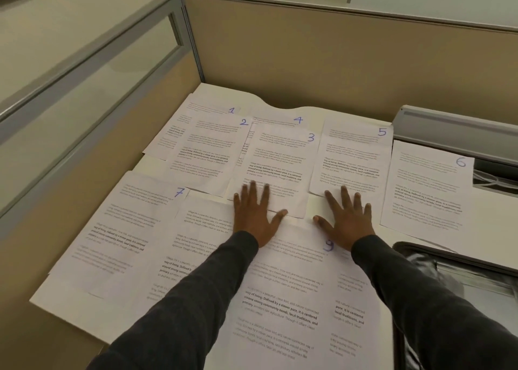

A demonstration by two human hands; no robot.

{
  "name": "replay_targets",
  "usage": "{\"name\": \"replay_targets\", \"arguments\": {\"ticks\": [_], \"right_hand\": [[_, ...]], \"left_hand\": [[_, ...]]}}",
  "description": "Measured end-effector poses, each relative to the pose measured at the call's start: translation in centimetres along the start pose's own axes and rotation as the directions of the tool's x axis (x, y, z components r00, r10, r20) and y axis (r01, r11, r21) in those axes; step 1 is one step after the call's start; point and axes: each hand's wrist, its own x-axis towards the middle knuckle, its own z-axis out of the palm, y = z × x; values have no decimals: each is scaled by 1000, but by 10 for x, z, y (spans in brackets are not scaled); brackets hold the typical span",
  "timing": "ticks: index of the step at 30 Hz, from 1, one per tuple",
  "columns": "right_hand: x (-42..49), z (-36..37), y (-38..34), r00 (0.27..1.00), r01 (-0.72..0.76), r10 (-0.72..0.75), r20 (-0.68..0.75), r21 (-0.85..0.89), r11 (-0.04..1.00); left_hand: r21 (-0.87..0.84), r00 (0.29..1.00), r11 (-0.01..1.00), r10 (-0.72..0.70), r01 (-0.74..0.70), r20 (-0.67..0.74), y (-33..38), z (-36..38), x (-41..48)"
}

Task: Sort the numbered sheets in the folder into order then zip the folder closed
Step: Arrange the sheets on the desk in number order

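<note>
Spread across the pale desk (70,310), hemmed by tan partition panels (308,61): thin printed sheets, matte white, flat and rectangular, overlapping like shingles. Marked in blue ink at upper right corners: sheet 1 (179,125), sheet 2 (210,148), sheet 4 (280,118) tucked under sheet 3 (280,162), sheet 5 (353,159), sheet 6 (429,190), sheet 7 (117,229), sheet 9 (280,285) nearest; no 8 legible. Lay at lower right, dark and glossy, partly out of view: the folder (454,280), open, empty as far as could be told.

Judged light, limp and slippery against each other; likely to skate or crease under a careless push. Best taken by a free corner or edge, slid off, then squared into a stack.

Pressed flat with fingers splayed, holding nothing: left hand (258,218) across the lower edge of sheet 3, right hand (347,218) below sheet 5, on sheet 9's top.
</note>
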Motion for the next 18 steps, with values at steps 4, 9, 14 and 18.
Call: {"name": "replay_targets", "arguments": {"ticks": [4, 9, 14, 18], "right_hand": [[-8, 6, -24, 997, 76, -76, -1, -12, 997], [-10, 15, -45, 991, 136, -136, 6, -19, 991], [-10, 21, -54, 993, 109, -108, 40, -14, 994], [-10, 24, -55, 995, 96, -95, 32, -24, 995]], "left_hand": [[20, 980, 980, -195, 196, -46, -52, -13, 25], [41, 970, 970, -241, 239, 36, -92, -17, 40], [61, 984, 984, -170, 167, 56, -94, -7, 36], [61, 987, 987, -155, 152, 49, -92, -6, 36]]}}
